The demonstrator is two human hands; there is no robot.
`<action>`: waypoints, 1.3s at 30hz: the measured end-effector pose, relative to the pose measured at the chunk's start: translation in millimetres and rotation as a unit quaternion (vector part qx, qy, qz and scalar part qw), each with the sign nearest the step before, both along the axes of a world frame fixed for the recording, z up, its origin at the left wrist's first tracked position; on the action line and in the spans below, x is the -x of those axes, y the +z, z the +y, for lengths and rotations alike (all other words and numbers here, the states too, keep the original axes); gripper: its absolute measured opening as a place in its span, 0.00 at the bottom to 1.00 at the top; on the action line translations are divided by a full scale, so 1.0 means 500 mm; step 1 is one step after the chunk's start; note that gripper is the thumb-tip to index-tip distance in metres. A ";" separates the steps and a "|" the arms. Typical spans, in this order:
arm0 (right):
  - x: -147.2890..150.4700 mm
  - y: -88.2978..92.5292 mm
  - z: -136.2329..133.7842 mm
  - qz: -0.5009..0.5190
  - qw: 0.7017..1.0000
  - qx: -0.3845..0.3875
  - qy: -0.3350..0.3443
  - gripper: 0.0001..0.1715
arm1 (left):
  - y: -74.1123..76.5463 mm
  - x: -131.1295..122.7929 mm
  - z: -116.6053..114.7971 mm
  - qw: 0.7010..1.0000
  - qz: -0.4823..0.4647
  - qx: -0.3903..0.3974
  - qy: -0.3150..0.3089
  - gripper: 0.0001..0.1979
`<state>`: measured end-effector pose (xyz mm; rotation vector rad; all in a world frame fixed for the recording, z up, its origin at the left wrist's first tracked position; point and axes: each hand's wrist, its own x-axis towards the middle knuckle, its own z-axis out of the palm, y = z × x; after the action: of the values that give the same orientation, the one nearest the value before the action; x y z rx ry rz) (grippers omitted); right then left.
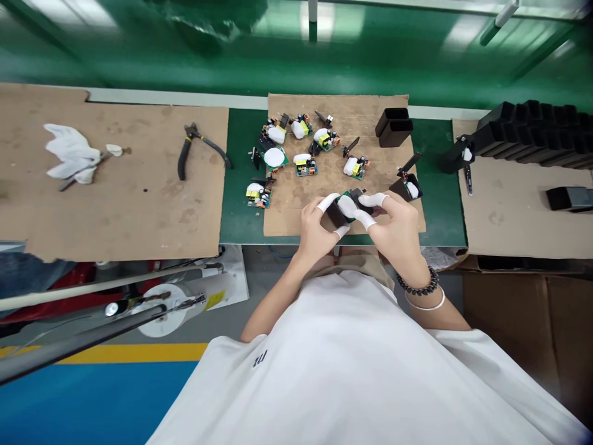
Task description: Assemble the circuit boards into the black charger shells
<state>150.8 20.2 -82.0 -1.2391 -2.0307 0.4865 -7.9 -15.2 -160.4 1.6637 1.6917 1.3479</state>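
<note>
My left hand (315,227), with white finger cots on its fingertips, grips a small black plastic case (336,216) near the table's front edge. At the case's mouth sits a circuit board (347,204) with a white pad or blob on it. My right hand (397,227), also in finger cots, pinches the board and a black end piece next to it; how deep the board sits inside is hard to see. Just beyond my right hand stands another black case (414,186) with a board and a black plug piece sticking out.
Several loose circuit boards (306,165) lie on the cardboard sheet (319,213). Two black cases (393,128) stand upright behind. Rows of black cases (532,133) and a utility knife (469,180) are at right. Cutting pliers (191,148) and a white glove (74,151) lie at left.
</note>
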 end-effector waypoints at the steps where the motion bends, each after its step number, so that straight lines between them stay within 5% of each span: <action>1: -0.003 0.001 -0.001 0.002 1.000 0.001 0.000 0.03 | 0.002 0.001 -0.002 1.000 0.003 0.000 -0.004 0.33; 10: 0.008 -0.029 -0.028 -0.042 0.999 -0.002 0.028 0.05 | -0.003 0.007 -0.005 1.000 0.017 0.000 -0.019 0.32; 22: 0.041 -0.060 -0.038 -0.113 0.987 -0.105 -0.042 0.12 | -0.010 -0.008 -0.010 0.998 0.054 0.000 0.024 0.32; 28: 0.037 -0.084 -0.039 -0.057 0.996 -0.064 -0.036 0.08 | -0.018 -0.013 -0.009 0.997 0.062 0.011 0.041 0.30; 32: 0.017 -0.102 -0.037 -0.002 1.000 -0.012 0.001 0.15 | -0.013 0.002 -0.028 0.995 0.091 0.042 0.025 0.31; 39: 0.007 -0.116 -0.014 -0.004 0.992 -0.128 -0.010 0.13 | -0.028 0.049 -0.077 0.987 0.112 0.015 0.113 0.25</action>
<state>147.4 13.2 -140.1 -1.1051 -2.0119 0.2030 -32.2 -53.5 -174.4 1.7005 2.0740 1.2633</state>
